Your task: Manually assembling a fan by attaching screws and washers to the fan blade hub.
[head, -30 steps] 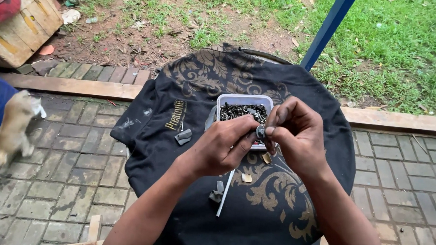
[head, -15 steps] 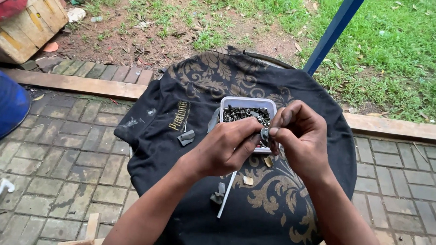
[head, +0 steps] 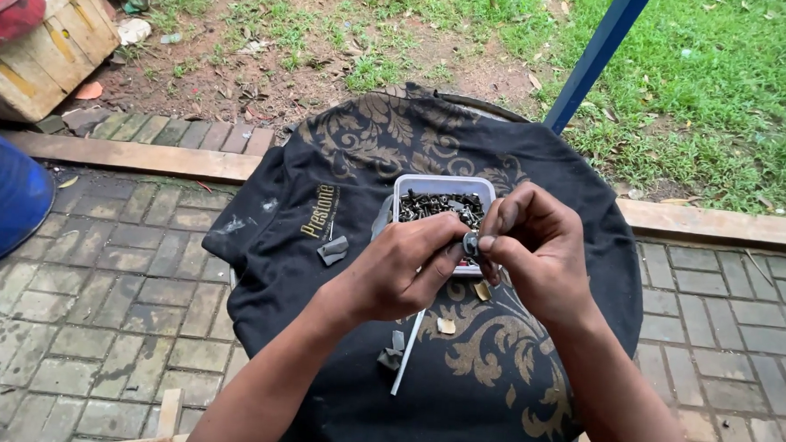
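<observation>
My left hand (head: 401, 274) and my right hand (head: 533, 247) meet over a round table covered by a black cloth with gold patterns (head: 396, 150). Together their fingertips pinch a small dark metal part (head: 470, 244). Just behind the hands sits a small white tub (head: 412, 185) filled with several dark metal bits. A thin white stick (head: 405, 358) lies on the cloth below my left hand, beside a small grey piece (head: 391, 355). Another grey piece (head: 332, 249) rests to the left, and two tan scraps (head: 446, 325) lie near my wrists.
A blue barrel (head: 5, 200) stands at the left on the paved floor. A wooden crate (head: 38, 51) with a red thing on it sits at the upper left. A blue pole (head: 594, 57) rises behind the table. Grass and bare dirt lie beyond a wooden border plank (head: 131, 156).
A gloved hand of another person at the left edge has gone out of view. My hands stay together on the small part; the view has shifted slightly.
</observation>
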